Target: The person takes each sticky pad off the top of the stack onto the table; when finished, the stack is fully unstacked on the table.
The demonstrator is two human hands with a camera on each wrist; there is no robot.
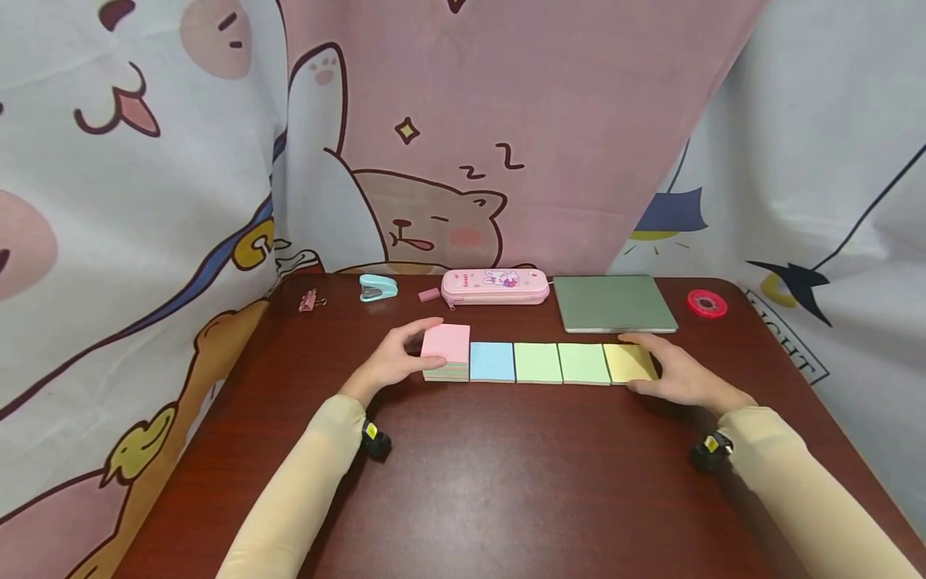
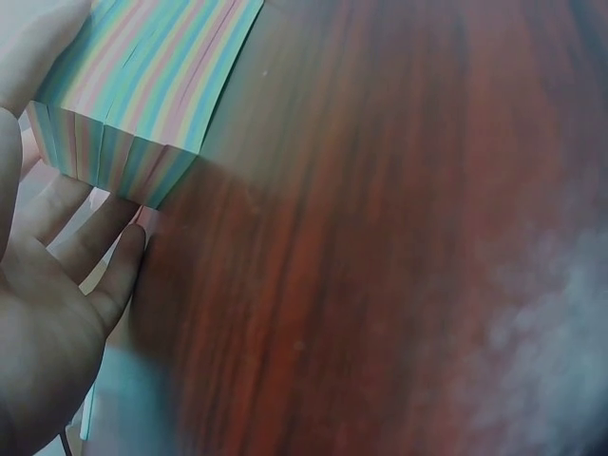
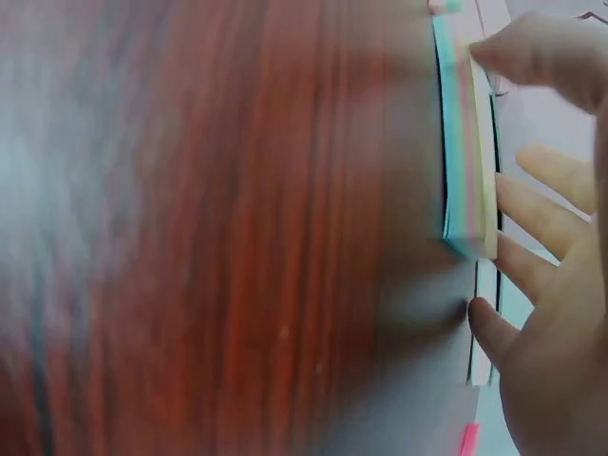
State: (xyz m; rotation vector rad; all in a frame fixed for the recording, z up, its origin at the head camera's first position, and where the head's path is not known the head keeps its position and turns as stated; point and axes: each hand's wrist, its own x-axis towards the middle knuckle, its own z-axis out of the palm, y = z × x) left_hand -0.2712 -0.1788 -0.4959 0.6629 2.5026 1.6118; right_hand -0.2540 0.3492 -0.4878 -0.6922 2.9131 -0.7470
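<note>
A tall sticky note stack, pink on top with striped coloured layers down its side, stands at the left end of a row. My left hand grips it, thumb along the near side and fingers at the far side. The left wrist view shows the stack's striped layers. To its right lie lower pads: a blue pad, two green pads and a yellow pad. My right hand holds the yellow pad between thumb at the near edge and fingers at the far edge.
Behind the row are a pink binder clip, a light blue stapler, a pink eraser, a pink pencil case, a green notebook and a red tape roll. Printed cloth hangs around the dark wooden table.
</note>
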